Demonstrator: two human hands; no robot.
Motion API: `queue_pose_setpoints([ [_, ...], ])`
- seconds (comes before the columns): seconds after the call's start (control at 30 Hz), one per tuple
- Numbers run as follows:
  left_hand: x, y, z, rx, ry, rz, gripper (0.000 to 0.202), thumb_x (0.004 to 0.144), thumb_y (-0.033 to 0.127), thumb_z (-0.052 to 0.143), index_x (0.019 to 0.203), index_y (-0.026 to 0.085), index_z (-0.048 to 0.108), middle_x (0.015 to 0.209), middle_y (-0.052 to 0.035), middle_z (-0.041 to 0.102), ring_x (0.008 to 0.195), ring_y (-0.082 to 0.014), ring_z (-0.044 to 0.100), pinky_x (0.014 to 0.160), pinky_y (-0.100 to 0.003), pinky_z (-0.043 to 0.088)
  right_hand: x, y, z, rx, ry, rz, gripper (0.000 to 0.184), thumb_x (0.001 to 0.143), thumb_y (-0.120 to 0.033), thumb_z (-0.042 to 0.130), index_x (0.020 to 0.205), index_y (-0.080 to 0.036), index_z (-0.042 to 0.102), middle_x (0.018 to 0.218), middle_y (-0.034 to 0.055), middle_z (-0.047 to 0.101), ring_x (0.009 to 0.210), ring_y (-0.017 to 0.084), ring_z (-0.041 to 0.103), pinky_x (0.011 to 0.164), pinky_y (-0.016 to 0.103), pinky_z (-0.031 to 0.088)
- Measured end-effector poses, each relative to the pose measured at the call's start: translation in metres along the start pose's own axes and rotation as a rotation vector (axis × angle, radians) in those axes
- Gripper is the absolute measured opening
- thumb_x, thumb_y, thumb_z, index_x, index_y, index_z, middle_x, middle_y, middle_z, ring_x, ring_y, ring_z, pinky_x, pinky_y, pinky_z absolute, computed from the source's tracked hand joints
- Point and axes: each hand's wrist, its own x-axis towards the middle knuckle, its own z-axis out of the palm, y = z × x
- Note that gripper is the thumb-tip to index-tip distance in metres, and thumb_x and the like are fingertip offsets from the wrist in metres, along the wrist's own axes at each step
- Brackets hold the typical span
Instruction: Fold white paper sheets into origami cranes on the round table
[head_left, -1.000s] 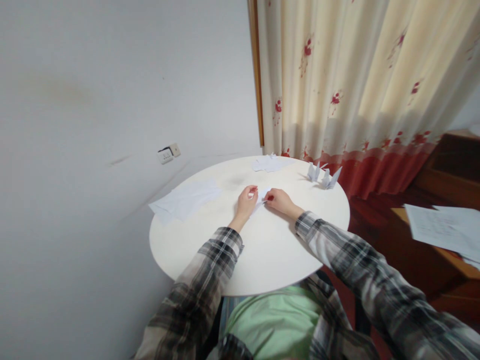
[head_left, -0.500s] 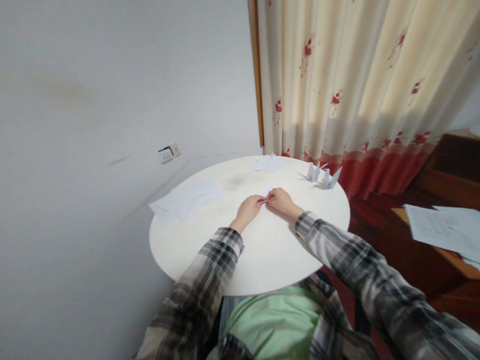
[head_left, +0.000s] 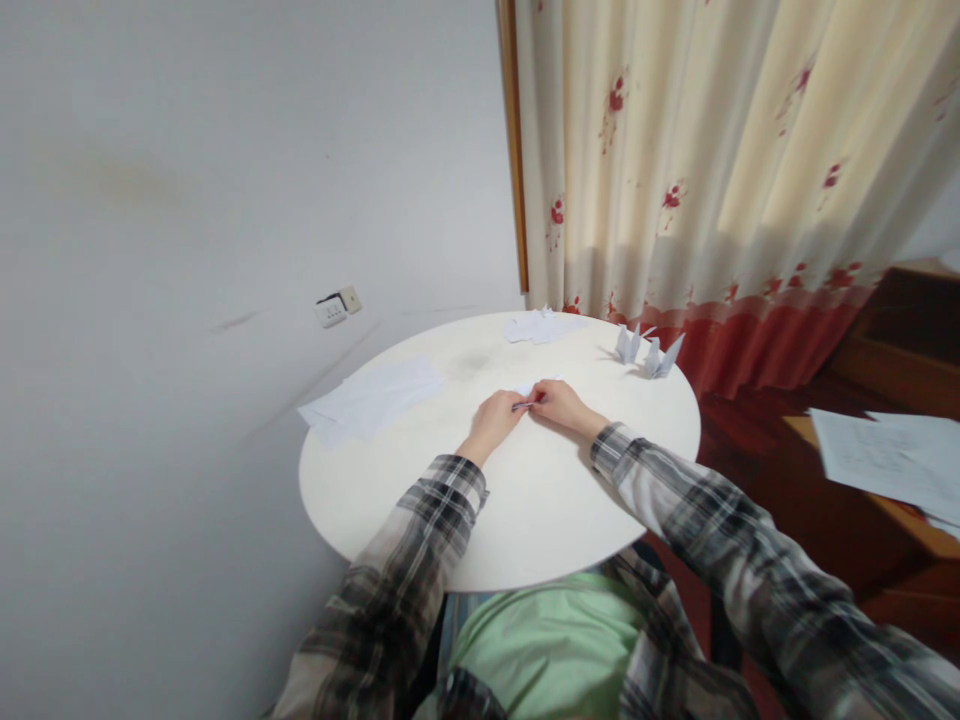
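Note:
Over the middle of the round white table [head_left: 480, 530], my left hand [head_left: 496, 418] and my right hand [head_left: 561, 404] meet with their fingertips close together. Both are closed on a small folded piece of paper [head_left: 523, 405], whose near edge shows as a thin strip between them. My fingers cover most of this paper, so its full shape cannot be made out. A bit of white paper also shows just beyond my fingertips. Two folded paper cranes [head_left: 628, 345] stand near the table's right edge.
Loose white sheets [head_left: 375, 400] lie at the table's left. Several paper pieces [head_left: 536, 326] rest at its far side. A wall with a socket [head_left: 330, 312] is to the left, a curtain [head_left: 675, 180] behind. Printed papers [head_left: 885, 455] lie on wooden furniture at right.
My right hand has shifted slightly left and nearer to me, closer to the left fingertips. Less of the white paper beyond my right fingers shows. The other things have stayed put.

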Motion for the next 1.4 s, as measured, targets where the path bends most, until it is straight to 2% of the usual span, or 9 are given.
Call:
queue_pose_setpoints([
  [0.13,0.002,-0.001,-0.002,0.015,0.0,-0.058,0.023,0.076,0.015,0.049,0.086,0.023,0.068,0.091,-0.0059,0.067,0.087,-0.0206,0.058,0.079,-0.029,0.043,-0.001,-0.003,0.0,0.063,-0.017,-0.034,0.011,0.071,-0.017,0.058,0.077,-0.015,0.066,0.072,0.0016,0.064,0.065,0.01,0.053,0.061,0.02,0.036],
  [0.27,0.001,0.002,-0.005,0.032,-0.006,-0.11,0.021,0.072,0.011,0.049,0.081,0.022,0.065,0.086,-0.0043,0.066,0.082,-0.0187,0.058,0.074,-0.027,0.043,0.0,-0.003,0.002,0.106,-0.034,-0.076,0.01,0.072,-0.022,0.061,0.077,-0.014,0.066,0.074,0.0021,0.064,0.065,0.01,0.053,0.062,0.02,0.037],
  [0.4,0.001,0.002,-0.006,0.007,-0.003,-0.087,0.017,0.071,0.011,0.047,0.075,0.02,0.061,0.08,-0.0025,0.064,0.076,-0.0164,0.056,0.07,-0.026,0.042,0.001,-0.001,0.003,0.125,-0.013,-0.117,0.017,0.073,-0.031,0.064,0.077,-0.014,0.067,0.077,0.0031,0.065,0.07,0.011,0.054,0.066,0.021,0.037],
  [0.57,0.003,-0.003,-0.002,-0.115,-0.021,-0.034,0.016,0.069,0.007,0.046,0.068,0.018,0.058,0.079,-0.0023,0.061,0.078,-0.0147,0.055,0.072,-0.025,0.042,0.002,0.003,0.005,0.072,0.007,-0.114,0.023,0.071,-0.037,0.066,0.081,-0.016,0.068,0.081,0.0037,0.066,0.076,0.013,0.055,0.071,0.022,0.037],
  [0.8,0.004,-0.007,0.002,-0.082,0.006,0.02,0.02,0.071,0.005,0.042,0.069,0.017,0.058,0.079,-0.0035,0.059,0.081,-0.0152,0.053,0.08,-0.029,0.042,0.006,0.011,0.007,-0.044,-0.055,-0.035,0.015,0.076,-0.016,0.057,0.087,-0.016,0.067,0.089,0.0061,0.065,0.085,0.014,0.055,0.077,0.022,0.037],
  [0.9,0.003,-0.006,0.002,-0.087,0.022,0.055,0.018,0.073,0.007,0.045,0.075,0.017,0.06,0.082,-0.0034,0.059,0.084,-0.0152,0.054,0.082,-0.029,0.042,0.006,0.013,0.007,-0.077,-0.062,-0.016,0.017,0.076,-0.015,0.055,0.088,-0.016,0.067,0.09,0.0057,0.064,0.087,0.014,0.055,0.077,0.022,0.037],
  [1.0,0.001,-0.002,0.001,-0.134,0.013,0.107,0.012,0.078,0.018,0.05,0.085,0.017,0.06,0.089,-0.0042,0.061,0.088,-0.0159,0.055,0.084,-0.03,0.043,0.005,0.011,0.005,-0.116,-0.049,0.038,0.016,0.077,-0.018,0.055,0.088,-0.017,0.067,0.089,0.0058,0.064,0.086,0.014,0.055,0.076,0.022,0.037],
  [1.17,-0.002,0.006,0.001,-0.183,-0.038,0.194,0.03,0.075,0.034,0.06,0.099,0.017,0.058,0.101,-0.0055,0.061,0.095,-0.0174,0.054,0.089,-0.031,0.041,0.003,0.007,0.002,-0.168,-0.018,0.138,0.017,0.078,-0.021,0.053,0.087,-0.016,0.067,0.089,0.0069,0.064,0.083,0.015,0.055,0.071,0.022,0.036],
  [1.4,0.0,-0.003,0.006,-0.105,-0.001,0.109,0.027,0.08,0.034,0.054,0.098,0.015,0.058,0.098,-0.007,0.062,0.092,-0.018,0.056,0.085,-0.031,0.043,0.001,0.004,-0.002,-0.169,-0.011,0.135,0.018,0.076,-0.02,0.053,0.088,-0.016,0.066,0.088,0.0056,0.065,0.081,0.014,0.055,0.07,0.021,0.036],
])
